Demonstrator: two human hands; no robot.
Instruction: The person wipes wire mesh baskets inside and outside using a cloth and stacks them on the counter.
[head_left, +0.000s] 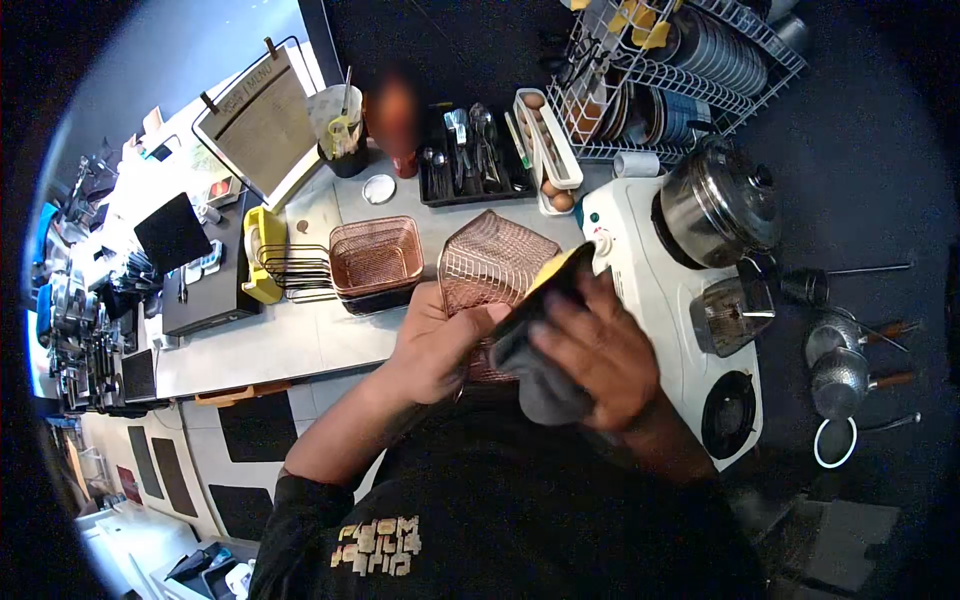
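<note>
My left hand (440,345) is closed around a copper-coloured wire fry basket (495,250), held tilted in front of my chest. My right hand (605,355), smeared by motion, presses a dark grey cloth (545,385) with a black and yellow part against the basket's right side. The cloth and fingers hide that side. Just beyond my left hand, more copper wire baskets (377,258) sit nested on the counter, their black wire handles pointing left.
A white two-burner stove (630,235) stands at the right, carrying a glass-lidded pot (715,205). Behind the baskets are a black cutlery tray (470,190), an egg holder (550,150) and a dish rack (640,75). At left stand a yellow container (262,255) and a menu clipboard (262,125).
</note>
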